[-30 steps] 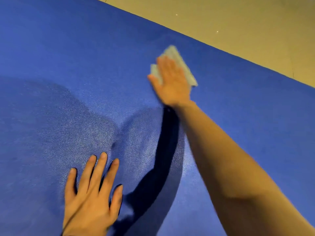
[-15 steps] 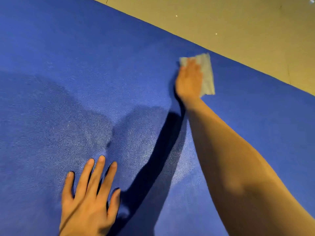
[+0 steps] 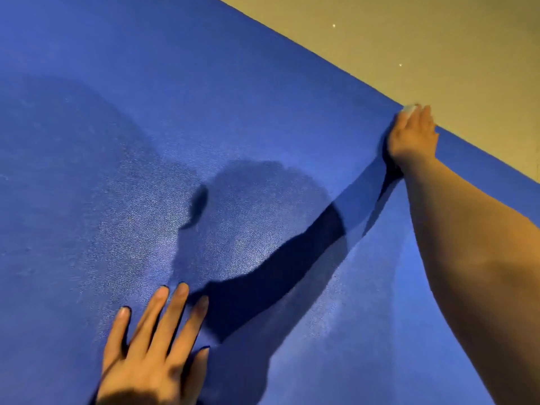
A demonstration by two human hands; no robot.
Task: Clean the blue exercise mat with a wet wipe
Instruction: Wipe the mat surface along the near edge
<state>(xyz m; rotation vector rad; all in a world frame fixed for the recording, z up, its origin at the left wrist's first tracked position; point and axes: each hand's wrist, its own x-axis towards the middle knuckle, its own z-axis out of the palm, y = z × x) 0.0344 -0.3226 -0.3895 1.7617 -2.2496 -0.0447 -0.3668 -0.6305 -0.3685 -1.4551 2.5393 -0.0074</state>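
The blue exercise mat (image 3: 204,112) fills most of the view. My right hand (image 3: 413,135) reaches out to the mat's far edge and presses down flat there, fingers stretched to the border. Only a small pale corner of the wet wipe (image 3: 409,108) shows at my fingertips; the rest lies hidden under the hand. My left hand (image 3: 152,352) rests flat on the mat near the bottom of the view, fingers spread and holding nothing.
Beyond the mat's far edge lies tan floor (image 3: 438,39) with a few small white specks. Dark shadows of my head and right arm fall across the middle of the mat. A damp sheen shows on the mat's centre.
My right hand slid the wipe to the right and outward, from the mat's middle to its far edge, and now covers most of it. My left hand stayed in place.
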